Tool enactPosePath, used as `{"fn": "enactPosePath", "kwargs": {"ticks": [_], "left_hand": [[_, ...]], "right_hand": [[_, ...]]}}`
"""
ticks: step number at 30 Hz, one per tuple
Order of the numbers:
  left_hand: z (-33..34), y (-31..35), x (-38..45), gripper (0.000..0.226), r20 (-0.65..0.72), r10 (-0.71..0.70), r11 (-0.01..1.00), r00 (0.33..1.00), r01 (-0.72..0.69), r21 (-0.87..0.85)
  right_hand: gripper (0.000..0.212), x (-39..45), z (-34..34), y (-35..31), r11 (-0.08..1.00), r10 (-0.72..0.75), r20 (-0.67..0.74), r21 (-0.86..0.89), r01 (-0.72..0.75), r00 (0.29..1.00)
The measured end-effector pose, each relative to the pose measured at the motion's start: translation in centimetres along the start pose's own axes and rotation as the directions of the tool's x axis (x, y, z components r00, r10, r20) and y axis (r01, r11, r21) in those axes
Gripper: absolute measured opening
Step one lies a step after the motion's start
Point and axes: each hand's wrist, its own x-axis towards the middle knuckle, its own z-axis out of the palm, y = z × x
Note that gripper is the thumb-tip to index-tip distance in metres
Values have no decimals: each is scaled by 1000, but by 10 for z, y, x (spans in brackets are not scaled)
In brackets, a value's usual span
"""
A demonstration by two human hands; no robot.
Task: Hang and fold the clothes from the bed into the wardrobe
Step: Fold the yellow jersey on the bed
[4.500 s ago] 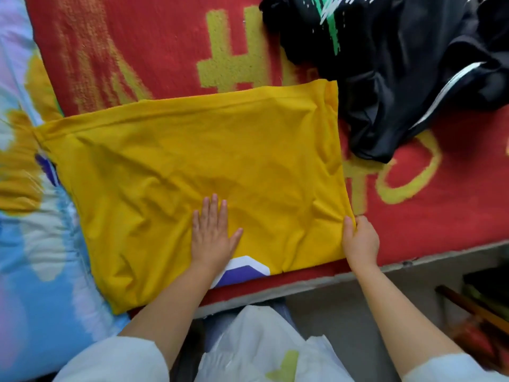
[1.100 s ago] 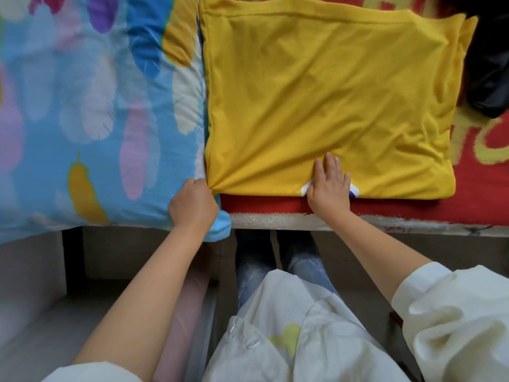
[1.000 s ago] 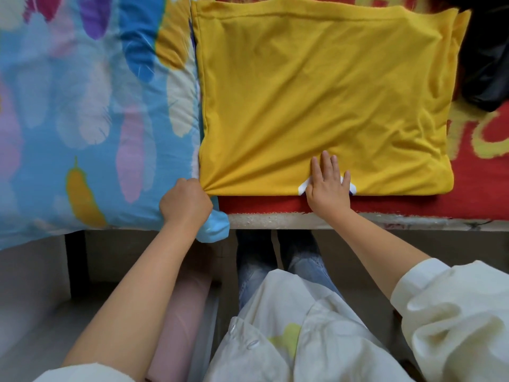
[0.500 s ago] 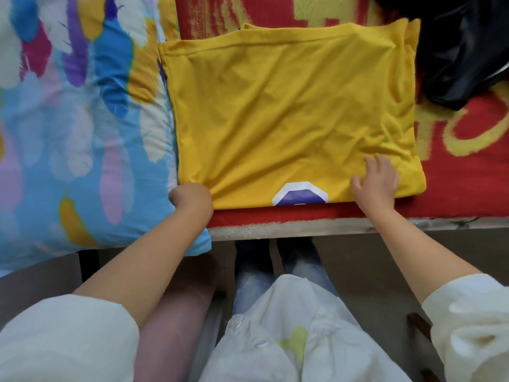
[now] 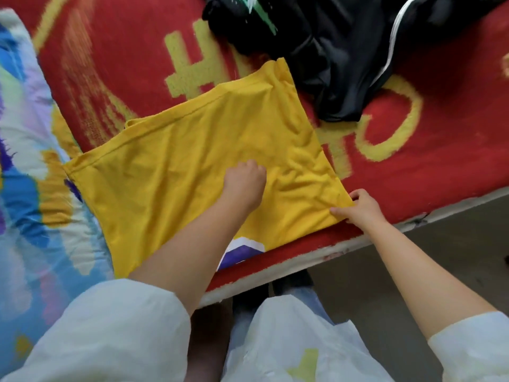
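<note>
At the bed's (image 5: pixel 316 260) near edge, right fingers (image 5: pixel 337 210) pinch the folded yellow shirt's (image 5: pixel 170 177) corner; the left hand (image 5: pixel 243 183) presses mid-shirt, fingers curled. Soft, limp and light, it likely handles best by corners. Black clothes (image 5: pixel 330 51) lie beyond.

Even, bright, diffuse light falling across scene; source not showing. No hard glare. Soft shadow lying under left arm on yellow shirt (image 5: pixel 179 172). Black clothes (image 5: pixel 344 51) reading dark, folds barely separating, faint sheen on fabric. Motion blur smearing left side: quilt (image 5: pixel 24 161) pattern streaking, red blanket (image 5: pixel 115 51) weave running near top left. Centre sharper, shirt creases resolving. Wide-angle lens bending bed edge (image 5: pixel 413 219), stretching sleeves at bottom corners. Floor dimmer, greyish, soft.
</note>
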Motion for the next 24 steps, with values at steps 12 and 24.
{"fn": "enactPosePath", "kwargs": {"ticks": [12,24], "left_hand": [[-60,25,149,61,11,142,876,990,-131,465],[-82,-9,147,34,57,86,845,995,-104,524]], "right_hand": [[35,28,2,-7,955,-39,285,-270,119,958],[42,3,2,5,860,-501,199,225,458,842]]}}
